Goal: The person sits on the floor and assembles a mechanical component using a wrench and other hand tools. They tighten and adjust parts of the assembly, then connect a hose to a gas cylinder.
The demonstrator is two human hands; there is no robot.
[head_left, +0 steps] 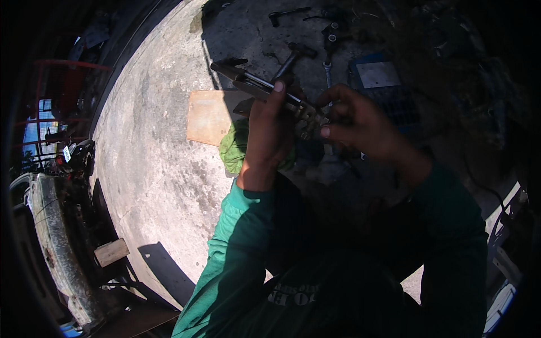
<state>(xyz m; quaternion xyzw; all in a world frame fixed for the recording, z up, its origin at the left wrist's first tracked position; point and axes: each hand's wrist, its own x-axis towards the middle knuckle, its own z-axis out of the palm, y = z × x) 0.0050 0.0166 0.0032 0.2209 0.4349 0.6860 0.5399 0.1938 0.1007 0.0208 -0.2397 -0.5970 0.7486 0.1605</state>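
In my left hand (pixel 264 132) is a long dark metal part (pixel 248 83) with a shiny rod along it, tilted up to the left. My left thumb presses along its side and the fingers wrap beneath. The fingers of my right hand (pixel 366 121) are bent around the lower right end, at a lumpy metal fitting (pixel 309 119). Shadow hides whether a small separate piece sits between thumb and forefinger. A crumpled green cloth (pixel 232 147) lies below my left wrist, beside a flat tan board (pixel 204 117).
On the shaded concrete beyond my hands lie a hammer (pixel 294 55), a ratchet handle (pixel 287 14), a long wrench (pixel 327 73) and a blue case (pixel 376 72). At far left are a worn long metal panel (pixel 56 242), a wooden block (pixel 111 252) and a red frame (pixel 38 90).
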